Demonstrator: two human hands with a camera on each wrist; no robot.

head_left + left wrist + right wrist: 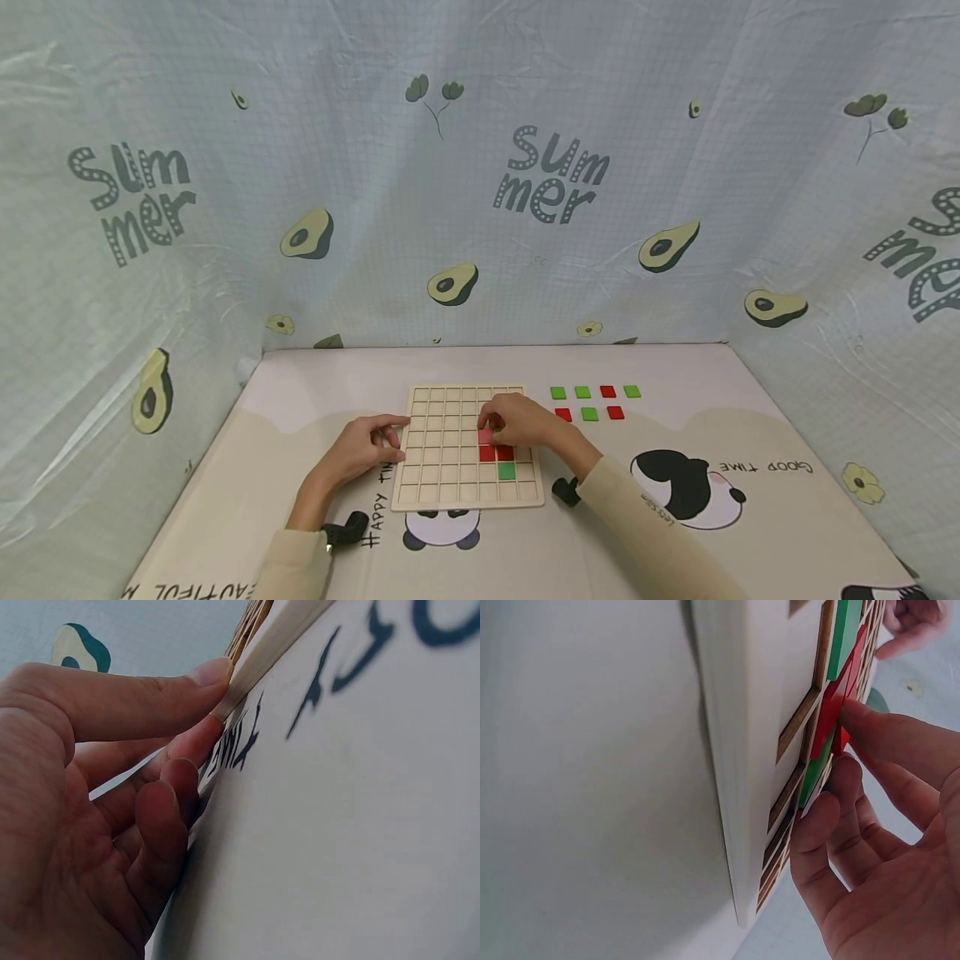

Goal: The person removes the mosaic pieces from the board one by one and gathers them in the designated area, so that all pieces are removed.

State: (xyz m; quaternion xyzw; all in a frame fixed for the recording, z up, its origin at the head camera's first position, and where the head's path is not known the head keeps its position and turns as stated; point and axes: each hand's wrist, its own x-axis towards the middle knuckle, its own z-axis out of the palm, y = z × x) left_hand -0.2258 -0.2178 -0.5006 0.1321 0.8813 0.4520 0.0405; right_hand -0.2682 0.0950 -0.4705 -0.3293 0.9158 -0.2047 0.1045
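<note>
Over the gridded board (pixel 450 455), the right hand (pixel 519 421) is pinching a tilted red tile (pixel 485 436), while the left hand (pixel 360 450) is resting against the board's left edge, gripping nothing. Neighbouring tiles (pixel 487 453) are sitting close — a crooked release could be leaving the pinched one askew, or a brushing fingertip could be nudging the others.

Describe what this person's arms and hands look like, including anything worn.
The left hand and right hand wear no gloves, and no rings show. The left sleeve and right sleeve are plain beige; the right one carries small dark lettering. A small black gadget sits at the left wrist, another at the right.
</note>
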